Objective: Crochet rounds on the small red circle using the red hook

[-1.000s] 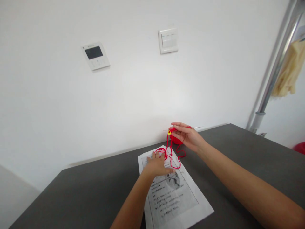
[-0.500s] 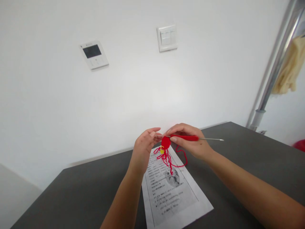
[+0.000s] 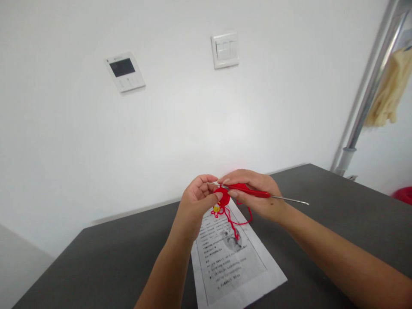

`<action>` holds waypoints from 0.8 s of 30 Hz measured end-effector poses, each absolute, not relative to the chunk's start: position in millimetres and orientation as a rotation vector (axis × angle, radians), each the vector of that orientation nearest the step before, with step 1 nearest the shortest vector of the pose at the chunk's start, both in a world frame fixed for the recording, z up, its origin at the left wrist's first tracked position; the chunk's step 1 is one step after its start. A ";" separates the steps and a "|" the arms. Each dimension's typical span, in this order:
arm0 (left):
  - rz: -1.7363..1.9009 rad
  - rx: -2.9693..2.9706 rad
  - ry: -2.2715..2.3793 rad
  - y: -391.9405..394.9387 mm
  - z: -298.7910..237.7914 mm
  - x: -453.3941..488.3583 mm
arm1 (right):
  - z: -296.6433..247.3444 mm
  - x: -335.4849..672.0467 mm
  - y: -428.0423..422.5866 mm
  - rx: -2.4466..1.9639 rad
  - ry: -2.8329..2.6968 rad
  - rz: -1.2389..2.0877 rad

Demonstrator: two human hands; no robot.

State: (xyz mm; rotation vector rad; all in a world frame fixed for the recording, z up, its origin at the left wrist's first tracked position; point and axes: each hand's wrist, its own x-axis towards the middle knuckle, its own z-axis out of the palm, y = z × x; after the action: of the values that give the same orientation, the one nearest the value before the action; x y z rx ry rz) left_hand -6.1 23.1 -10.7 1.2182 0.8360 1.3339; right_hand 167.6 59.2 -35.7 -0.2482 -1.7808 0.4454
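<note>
Between thumb and fingers, my left hand [image 3: 197,204] pinches a small round piece of red crochet [image 3: 224,198]. My right hand [image 3: 259,193] is closed around the red handle of a double-ended crochet hook [image 3: 254,191]. One metal end reaches left to the top of the crochet piece; the other sticks out to the right. A yellow stitch marker [image 3: 216,209] hangs at the lower left of the piece. Red yarn [image 3: 232,227] dangles below it, and a strand loops round toward my right hand. Under the hands lies a printed sheet [image 3: 238,274] with a picture.
The dark grey table [image 3: 128,253] meets a white wall. A wall panel with a screen [image 3: 125,72] and a light switch [image 3: 225,50] are mounted there. On the right stand a metal pole [image 3: 370,94], hanging yellow cloth [image 3: 388,90] and a red object [image 3: 403,195].
My left thumb has come down onto the front of the red crochet piece. The hook has tilted, its right end lower, and the dangling yarn has shifted slightly.
</note>
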 end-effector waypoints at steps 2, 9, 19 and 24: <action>1.346 1.234 0.860 23.5 -10.5 -5.9 | -35.8 168.0 59.0 -0.267 -1.784 0.464; 1.371 1.301 0.899 20.2 -11.1 -5.5 | -35.1 169.5 55.9 -0.402 -1.750 0.631; 1.408 1.320 0.909 20.0 -11.0 -6.2 | -29.0 168.1 51.6 -0.379 -1.642 0.800; 1.403 1.347 0.902 18.8 -9.9 -5.2 | -28.4 169.2 51.1 -0.382 -1.592 0.865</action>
State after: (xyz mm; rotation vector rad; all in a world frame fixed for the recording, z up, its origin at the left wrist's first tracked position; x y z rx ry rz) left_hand -5.2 18.8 -9.9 1.3474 0.9017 1.4034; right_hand 169.2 51.1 -28.4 -0.3824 -1.5922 0.8647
